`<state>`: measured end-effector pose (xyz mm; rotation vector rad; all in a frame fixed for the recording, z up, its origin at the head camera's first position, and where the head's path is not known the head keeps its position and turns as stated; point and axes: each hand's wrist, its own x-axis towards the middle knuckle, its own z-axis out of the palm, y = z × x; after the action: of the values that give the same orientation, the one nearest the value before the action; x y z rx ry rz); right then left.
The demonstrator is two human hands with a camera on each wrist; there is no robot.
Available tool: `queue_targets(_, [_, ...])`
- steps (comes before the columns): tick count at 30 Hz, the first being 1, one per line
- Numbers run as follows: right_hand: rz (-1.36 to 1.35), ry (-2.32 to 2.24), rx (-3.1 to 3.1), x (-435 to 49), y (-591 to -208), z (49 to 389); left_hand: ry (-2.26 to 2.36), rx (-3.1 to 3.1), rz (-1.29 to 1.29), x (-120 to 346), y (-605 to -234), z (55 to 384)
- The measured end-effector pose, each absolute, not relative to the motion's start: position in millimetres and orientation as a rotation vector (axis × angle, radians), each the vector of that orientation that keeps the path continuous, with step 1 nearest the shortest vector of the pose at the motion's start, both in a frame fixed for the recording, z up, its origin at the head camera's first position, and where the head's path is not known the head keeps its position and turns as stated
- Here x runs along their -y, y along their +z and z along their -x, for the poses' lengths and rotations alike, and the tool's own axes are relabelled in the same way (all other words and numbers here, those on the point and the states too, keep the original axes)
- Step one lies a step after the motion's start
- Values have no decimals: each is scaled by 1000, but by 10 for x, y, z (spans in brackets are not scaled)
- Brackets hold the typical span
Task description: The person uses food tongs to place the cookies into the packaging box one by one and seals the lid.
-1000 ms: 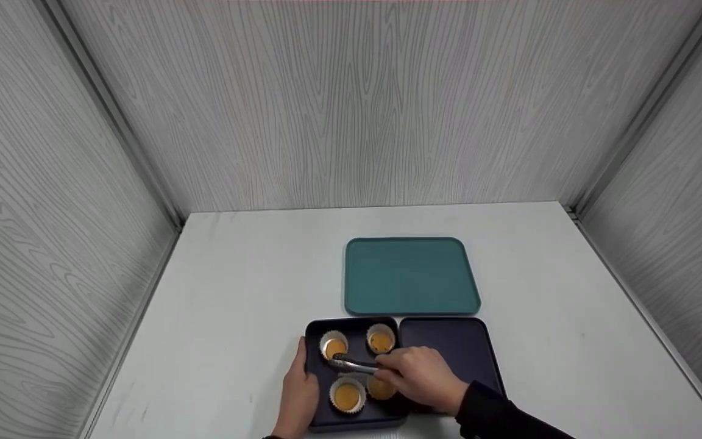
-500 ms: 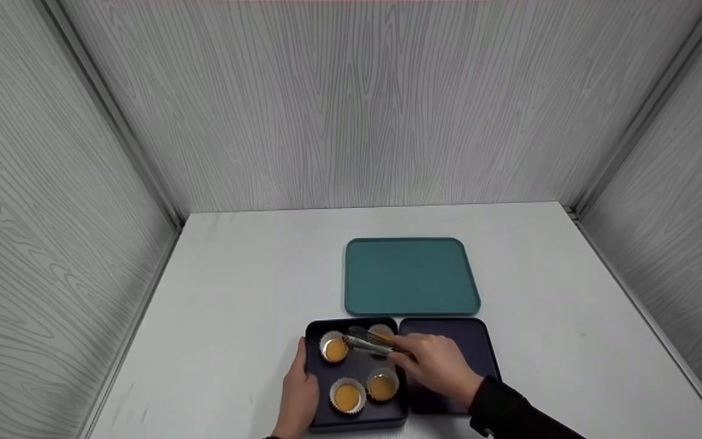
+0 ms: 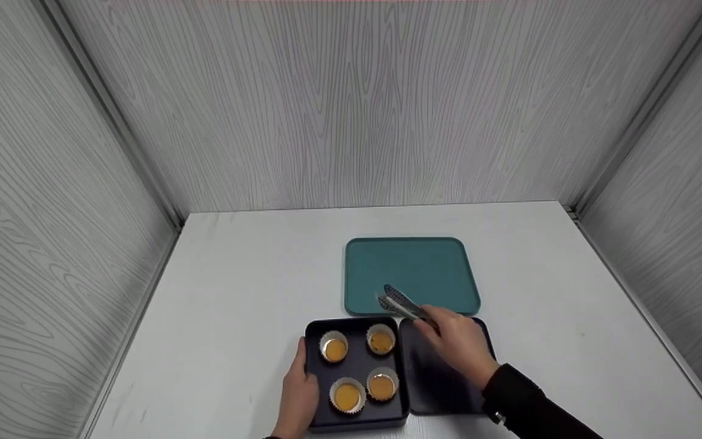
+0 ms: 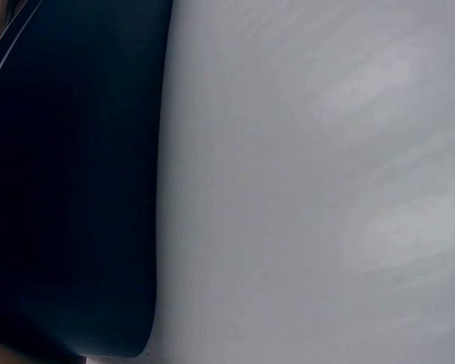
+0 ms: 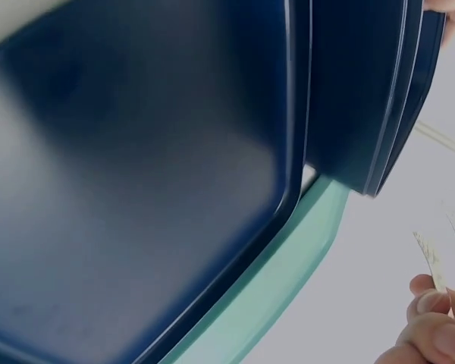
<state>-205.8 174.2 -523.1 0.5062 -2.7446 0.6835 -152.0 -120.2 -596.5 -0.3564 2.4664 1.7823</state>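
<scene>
My left hand [image 3: 298, 393] holds the left side of a deep dark baking pan [image 3: 356, 360], thumb near the rim. The pan's outer wall [image 4: 98, 189] fills the left of the left wrist view. Several paper cups, such as the near left cup [image 3: 347, 396], stand inside it with yellow-orange filling. A pair of metal tongs [image 3: 401, 299] is gripped in my right hand [image 3: 457, 344]. Its tips are parted with nothing visible between them, and overlap the near edge of the teal tray [image 3: 412, 262]. Tong tips [image 5: 432, 262] and fingers also appear in the right wrist view.
Against the pan's right side lies a shallow dark tray [image 3: 418, 390], partly under my right hand and sleeve. The teal tray lies just behind both. All rest on a white table [image 3: 253, 274], enclosed by grey wood-grain panels [image 3: 357, 110].
My right hand has carried the tongs from over the left cups, past the far right cup, to above the teal tray's near edge. The left hand and the pan have stayed put.
</scene>
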Motion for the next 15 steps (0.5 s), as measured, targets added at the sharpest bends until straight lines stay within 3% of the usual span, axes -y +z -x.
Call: queue_targets(15, [-243,745,2683,-2088,-5238,2261,1800,-2451,367,1183,-5948,1514])
